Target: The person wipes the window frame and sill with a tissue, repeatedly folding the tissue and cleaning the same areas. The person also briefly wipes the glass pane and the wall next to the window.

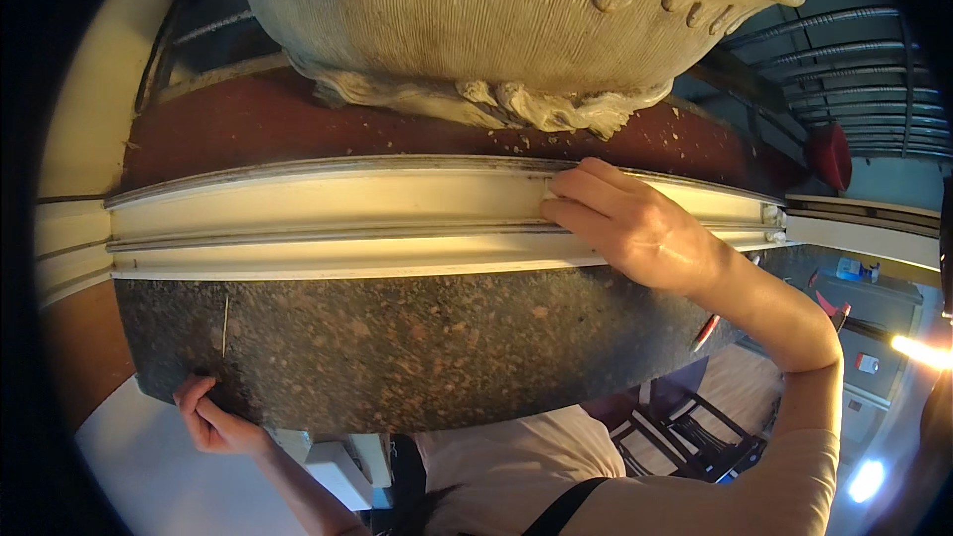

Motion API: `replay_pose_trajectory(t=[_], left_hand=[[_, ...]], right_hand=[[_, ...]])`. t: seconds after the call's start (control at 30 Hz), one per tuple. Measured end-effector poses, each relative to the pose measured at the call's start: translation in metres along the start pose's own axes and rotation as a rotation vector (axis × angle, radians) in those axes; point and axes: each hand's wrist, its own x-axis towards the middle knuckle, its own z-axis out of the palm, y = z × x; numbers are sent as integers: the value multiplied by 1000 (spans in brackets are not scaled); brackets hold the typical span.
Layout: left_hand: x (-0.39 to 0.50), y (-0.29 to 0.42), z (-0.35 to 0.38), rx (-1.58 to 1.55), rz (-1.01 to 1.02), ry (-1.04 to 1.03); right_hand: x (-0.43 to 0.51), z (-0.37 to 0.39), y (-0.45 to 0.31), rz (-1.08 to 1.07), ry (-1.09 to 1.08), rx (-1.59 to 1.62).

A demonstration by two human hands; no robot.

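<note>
My right hand (633, 231) reaches over a dark speckled stone sill (417, 342) to the cream-coloured sliding-window track (327, 197). Its fingers are bent into the track's far channel around a small pale thing (549, 195), mostly hidden by them. At the lower left my left hand (216, 420) rests at the sill's near edge, thumb and fingers close together; whether anything is between them cannot be told. A thin straw-coloured stick (225, 327) lies on the sill just beyond it. Past the track stands a large ridged planter (476, 30) with drip-like relief.
The planter sits on a reddish-brown ledge (223, 119) strewn with pale flakes. Metal bars (849, 37) and a red pot (828, 156) are at the upper right. A red and white pen-like object (706, 333) lies on the sill near my right forearm. Dark wooden chairs (692, 432) stand below.
</note>
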Motion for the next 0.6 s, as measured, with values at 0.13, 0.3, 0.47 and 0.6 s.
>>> replay_pose_trajectory(t=[0.13, 0.3, 0.47, 0.6], left_hand=[[1, 0, 1, -17, 23, 1], [1, 0, 2, -24, 45, -1], [0, -3, 1, 2, 47, 17], [1, -10, -3, -29, 45, 5]], right_hand=[[-5, -3, -1, 15, 72, -14], [-16, -4, 2, 136, -41, 65], [-19, 0, -1, 117, 216, 147], [-22, 1, -3, 203, 91, 100]])
